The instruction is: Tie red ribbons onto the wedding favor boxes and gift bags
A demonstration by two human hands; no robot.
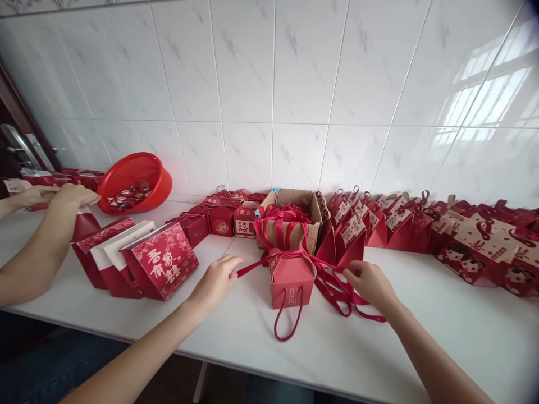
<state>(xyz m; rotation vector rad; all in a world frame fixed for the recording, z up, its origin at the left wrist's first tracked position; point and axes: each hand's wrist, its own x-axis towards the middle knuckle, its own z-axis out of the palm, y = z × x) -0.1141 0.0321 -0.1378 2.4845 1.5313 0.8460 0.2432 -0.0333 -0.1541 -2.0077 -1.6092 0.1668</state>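
A small red gift box (292, 280) with a rope handle hanging down its front stands on the white table before me. Across its top runs a red ribbon (249, 269), stretched out to both sides. My left hand (219, 275) pinches the ribbon left of the box. On the right, my right hand (365, 280) is closed on the ribbon's other side, with loose loops lying on the table beneath it. Behind the gift box sits an open cardboard box (311, 234) filled with red ribbon, some strands draping over its front edge.
Rows of red gift boxes (398, 224) line the wall on the right. More gift bags (162, 261) stand at left, near a tilted red basin (158, 182) with wrapped sweets. Another person's hands (69, 196) work at the far left. The table's front edge (236, 365) is close to me.
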